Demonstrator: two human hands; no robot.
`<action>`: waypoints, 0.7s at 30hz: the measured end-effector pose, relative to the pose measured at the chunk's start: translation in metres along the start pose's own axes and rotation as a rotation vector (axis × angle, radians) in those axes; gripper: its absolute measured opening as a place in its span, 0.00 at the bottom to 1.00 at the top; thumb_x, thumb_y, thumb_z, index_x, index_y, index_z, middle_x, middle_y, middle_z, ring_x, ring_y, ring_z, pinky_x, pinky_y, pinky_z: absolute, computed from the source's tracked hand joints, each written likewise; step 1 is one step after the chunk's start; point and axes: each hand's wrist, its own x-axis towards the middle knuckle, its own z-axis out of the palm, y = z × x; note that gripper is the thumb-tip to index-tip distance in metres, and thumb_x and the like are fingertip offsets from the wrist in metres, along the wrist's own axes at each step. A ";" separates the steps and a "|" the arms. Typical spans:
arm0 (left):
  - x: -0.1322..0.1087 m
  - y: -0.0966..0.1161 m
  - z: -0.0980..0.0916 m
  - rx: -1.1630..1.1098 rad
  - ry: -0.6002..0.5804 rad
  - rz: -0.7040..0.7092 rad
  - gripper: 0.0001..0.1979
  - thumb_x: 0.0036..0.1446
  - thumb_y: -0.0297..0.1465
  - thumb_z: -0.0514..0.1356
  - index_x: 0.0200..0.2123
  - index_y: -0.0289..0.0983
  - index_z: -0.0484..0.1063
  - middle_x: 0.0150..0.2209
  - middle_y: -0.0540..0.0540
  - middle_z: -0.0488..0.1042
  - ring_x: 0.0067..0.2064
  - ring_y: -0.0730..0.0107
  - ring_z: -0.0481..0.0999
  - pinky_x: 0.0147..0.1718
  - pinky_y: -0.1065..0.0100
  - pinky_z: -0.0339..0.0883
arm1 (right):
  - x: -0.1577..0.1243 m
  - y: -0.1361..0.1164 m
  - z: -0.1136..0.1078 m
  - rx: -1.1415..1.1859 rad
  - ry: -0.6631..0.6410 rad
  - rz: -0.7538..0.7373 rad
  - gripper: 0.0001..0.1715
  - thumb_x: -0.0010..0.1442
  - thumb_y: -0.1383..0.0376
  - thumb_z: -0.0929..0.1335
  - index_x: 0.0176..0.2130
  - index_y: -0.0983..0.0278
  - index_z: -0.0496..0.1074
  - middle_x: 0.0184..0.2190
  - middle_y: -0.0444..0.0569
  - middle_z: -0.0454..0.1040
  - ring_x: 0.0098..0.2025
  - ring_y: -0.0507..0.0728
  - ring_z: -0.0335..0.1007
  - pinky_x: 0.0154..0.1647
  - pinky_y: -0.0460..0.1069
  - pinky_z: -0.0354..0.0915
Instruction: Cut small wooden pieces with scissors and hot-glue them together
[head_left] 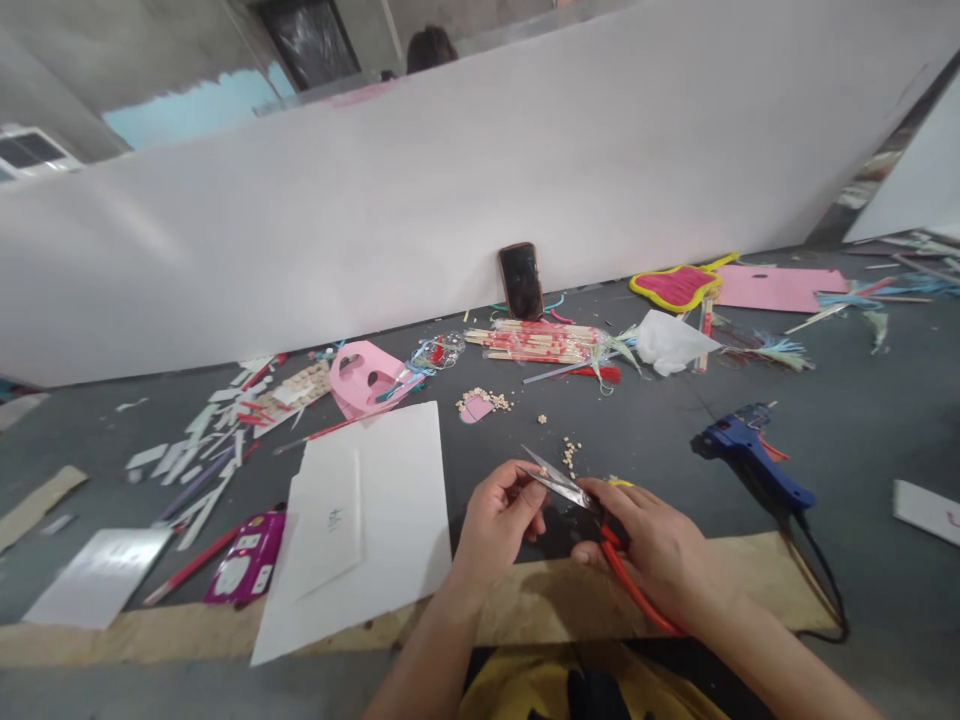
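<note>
Red-handled scissors (564, 486) are in my right hand (660, 540), their blades parted and pointing up to the left. My left hand (491, 525) is closed in a pinch at the blades. A tiny beige piece (543, 472) shows between the blades by my left fingertips. What else those fingers hold is hidden. Just beyond the scissors lies a loose cluster of small beige pieces (570, 455). Farther back, more beige bits (501, 401) surround a small pink rounded piece (475, 409).
A blue glue gun (757, 460) with a black cord lies to the right. White sheets (405, 500), a purple packet (247, 560) and scattered strips are on the left. Wrapped sticks (540, 341), a leaning phone (521, 281) and a white divider (337, 230) stand behind.
</note>
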 end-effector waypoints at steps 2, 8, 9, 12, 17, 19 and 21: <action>0.001 0.000 0.000 0.034 0.015 0.000 0.10 0.57 0.37 0.56 0.35 0.36 0.69 0.26 0.51 0.69 0.24 0.77 0.68 0.22 0.75 0.62 | 0.000 -0.002 0.000 0.007 -0.003 0.005 0.27 0.56 0.53 0.65 0.52 0.61 0.63 0.41 0.54 0.74 0.42 0.61 0.71 0.38 0.53 0.68; 0.001 0.005 0.001 0.108 0.036 0.032 0.09 0.56 0.36 0.57 0.33 0.36 0.71 0.27 0.51 0.70 0.27 0.75 0.68 0.27 0.74 0.63 | 0.003 -0.005 -0.002 0.011 -0.023 0.012 0.28 0.55 0.53 0.66 0.52 0.61 0.63 0.42 0.54 0.74 0.43 0.63 0.71 0.39 0.55 0.68; 0.000 0.005 0.001 0.119 0.038 0.036 0.09 0.56 0.36 0.57 0.33 0.36 0.71 0.27 0.51 0.70 0.26 0.76 0.67 0.27 0.74 0.62 | 0.003 -0.005 -0.002 0.009 -0.027 0.015 0.29 0.55 0.53 0.66 0.52 0.62 0.63 0.42 0.54 0.74 0.44 0.63 0.70 0.39 0.55 0.68; 0.000 0.005 0.002 0.133 0.053 0.040 0.10 0.56 0.37 0.57 0.32 0.36 0.72 0.25 0.52 0.68 0.24 0.76 0.63 0.25 0.74 0.58 | 0.002 -0.004 -0.003 -0.002 -0.036 0.021 0.31 0.54 0.52 0.66 0.53 0.63 0.63 0.43 0.56 0.74 0.45 0.64 0.69 0.40 0.56 0.67; 0.000 0.001 0.005 0.098 0.052 0.028 0.10 0.54 0.37 0.59 0.31 0.35 0.72 0.20 0.54 0.63 0.22 0.76 0.59 0.23 0.74 0.53 | -0.002 -0.001 -0.003 0.012 -0.005 0.004 0.35 0.51 0.53 0.68 0.55 0.63 0.61 0.44 0.57 0.73 0.47 0.65 0.67 0.42 0.57 0.66; 0.000 0.001 0.005 0.116 0.050 0.048 0.10 0.54 0.37 0.59 0.31 0.35 0.72 0.22 0.52 0.67 0.24 0.75 0.62 0.25 0.73 0.55 | -0.003 0.000 -0.003 0.024 0.006 0.008 0.34 0.52 0.54 0.68 0.55 0.62 0.61 0.45 0.56 0.73 0.47 0.65 0.67 0.42 0.56 0.66; 0.000 0.001 0.006 0.139 0.050 0.072 0.10 0.55 0.37 0.58 0.31 0.36 0.73 0.26 0.50 0.71 0.28 0.72 0.66 0.28 0.73 0.59 | -0.003 0.000 -0.003 0.035 0.003 0.019 0.32 0.53 0.55 0.67 0.55 0.63 0.61 0.46 0.57 0.72 0.47 0.64 0.68 0.43 0.56 0.66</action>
